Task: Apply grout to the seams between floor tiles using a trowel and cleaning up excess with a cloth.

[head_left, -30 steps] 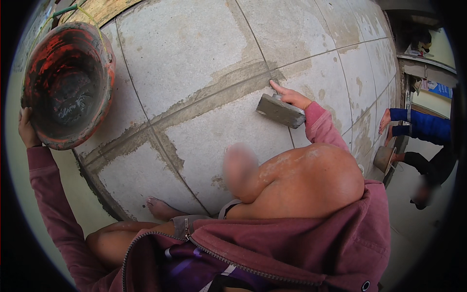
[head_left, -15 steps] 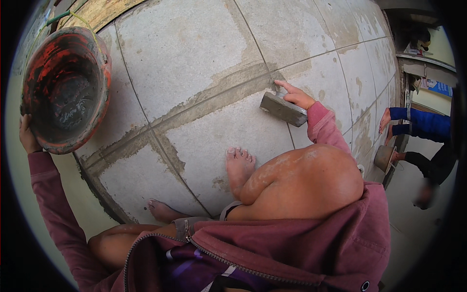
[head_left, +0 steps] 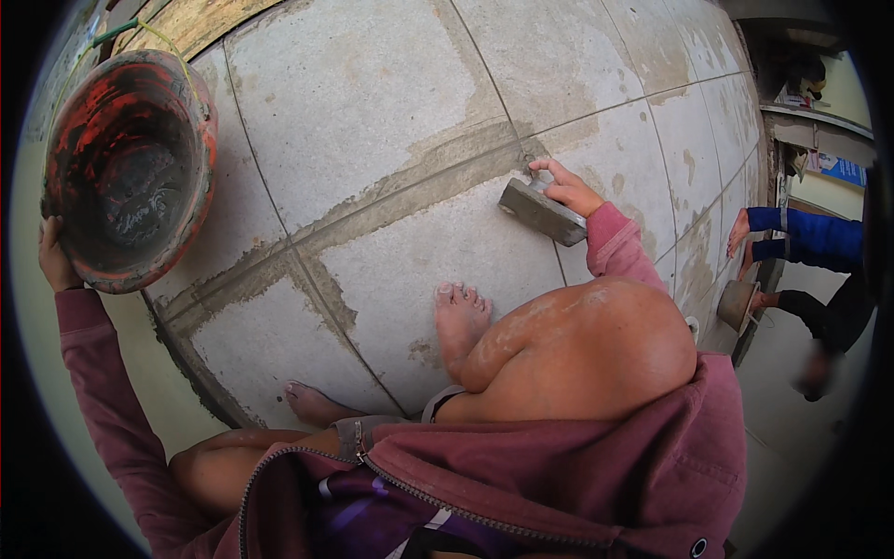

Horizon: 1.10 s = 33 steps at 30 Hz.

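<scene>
My left hand (head_left: 54,261) grips the rim of a worn red-and-black bucket (head_left: 126,168), held tilted at the far left with grey mortar inside. My right hand (head_left: 568,186) is shut on a grey grout float (head_left: 542,212), pressed flat against a mortar-filled joint (head_left: 410,182) between large grey paving tiles (head_left: 372,84). I squat barefoot on the tiles, my right foot (head_left: 461,317) just below the float and my left foot (head_left: 312,402) nearer the tile edge. My maroon sleeves and jacket fill the lower frame.
Another person in blue sleeves (head_left: 805,238) crouches at the right edge, one hand on the tiles, the other holding a small pan (head_left: 740,303). Grey mortar smears run along several tile joints. A wooden board (head_left: 196,19) lies at the top left beyond the tiles.
My right hand has slid the float a little up along the joint. My right foot has settled flat on the tile. The bucket stays in my left hand.
</scene>
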{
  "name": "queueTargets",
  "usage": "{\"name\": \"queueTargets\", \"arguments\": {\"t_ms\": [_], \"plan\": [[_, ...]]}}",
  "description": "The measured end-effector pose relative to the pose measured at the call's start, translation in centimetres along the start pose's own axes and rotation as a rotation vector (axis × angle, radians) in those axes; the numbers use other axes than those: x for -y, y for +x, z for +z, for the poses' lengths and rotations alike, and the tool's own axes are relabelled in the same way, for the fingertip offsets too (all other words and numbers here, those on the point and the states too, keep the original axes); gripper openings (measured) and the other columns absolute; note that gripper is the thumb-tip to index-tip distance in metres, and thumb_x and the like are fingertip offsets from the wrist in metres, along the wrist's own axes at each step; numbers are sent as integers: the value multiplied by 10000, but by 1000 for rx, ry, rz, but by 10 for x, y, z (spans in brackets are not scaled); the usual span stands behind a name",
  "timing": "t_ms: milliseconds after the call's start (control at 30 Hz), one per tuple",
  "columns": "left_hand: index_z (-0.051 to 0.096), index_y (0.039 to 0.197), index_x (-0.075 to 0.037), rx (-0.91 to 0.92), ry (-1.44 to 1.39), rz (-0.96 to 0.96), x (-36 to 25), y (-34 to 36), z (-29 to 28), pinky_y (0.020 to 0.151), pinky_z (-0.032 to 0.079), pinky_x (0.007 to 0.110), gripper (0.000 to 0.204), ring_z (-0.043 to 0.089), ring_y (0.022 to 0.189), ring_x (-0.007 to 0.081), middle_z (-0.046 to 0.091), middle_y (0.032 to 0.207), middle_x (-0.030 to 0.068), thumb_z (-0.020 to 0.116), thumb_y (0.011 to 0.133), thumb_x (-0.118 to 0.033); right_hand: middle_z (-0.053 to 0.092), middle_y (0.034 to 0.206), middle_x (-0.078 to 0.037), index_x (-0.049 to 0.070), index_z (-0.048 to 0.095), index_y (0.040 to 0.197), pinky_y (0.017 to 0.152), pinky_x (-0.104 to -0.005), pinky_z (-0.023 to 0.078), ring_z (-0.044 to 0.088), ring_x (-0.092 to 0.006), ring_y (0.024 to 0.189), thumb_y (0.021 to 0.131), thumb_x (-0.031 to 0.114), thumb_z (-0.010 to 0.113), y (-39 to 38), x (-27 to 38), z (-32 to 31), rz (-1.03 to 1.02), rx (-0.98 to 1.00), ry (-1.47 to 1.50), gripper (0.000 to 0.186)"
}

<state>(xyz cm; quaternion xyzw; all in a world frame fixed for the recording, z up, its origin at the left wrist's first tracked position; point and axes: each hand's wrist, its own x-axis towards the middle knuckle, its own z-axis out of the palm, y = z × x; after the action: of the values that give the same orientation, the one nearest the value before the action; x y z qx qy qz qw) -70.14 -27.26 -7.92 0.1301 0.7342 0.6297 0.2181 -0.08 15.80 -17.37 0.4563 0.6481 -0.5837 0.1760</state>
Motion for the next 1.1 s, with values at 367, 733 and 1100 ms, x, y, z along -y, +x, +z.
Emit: {"name": "queueTargets", "arguments": {"t_ms": [367,733,1100], "plan": [[505,1052,5,36,22,-37,4,7,0,794,440,271,220,548,882,153,565,978,71,452,884,-127,541,866,-46,107,416,1245,646,-214,371,475,-80,701,718,89,488,12,1,5,-149,-117,-100,532],[541,921,-29,-31,5,32,0,-8,15,721,439,246,133,536,797,111,560,859,18,489,877,-143,406,1296,-152,49,223,1367,955,-300,368,469,-206,1131,844,304,461,-29,27,20,-315,530,1421,629],[529,997,-13,-37,7,64,12,-16,7,730,447,250,177,546,814,126,573,900,32,499,842,-93,279,1384,-184,-4,124,1370,1017,-246,208,292,-234,1270,741,185,495,1,4,20,-120,2,-166,754]]}}
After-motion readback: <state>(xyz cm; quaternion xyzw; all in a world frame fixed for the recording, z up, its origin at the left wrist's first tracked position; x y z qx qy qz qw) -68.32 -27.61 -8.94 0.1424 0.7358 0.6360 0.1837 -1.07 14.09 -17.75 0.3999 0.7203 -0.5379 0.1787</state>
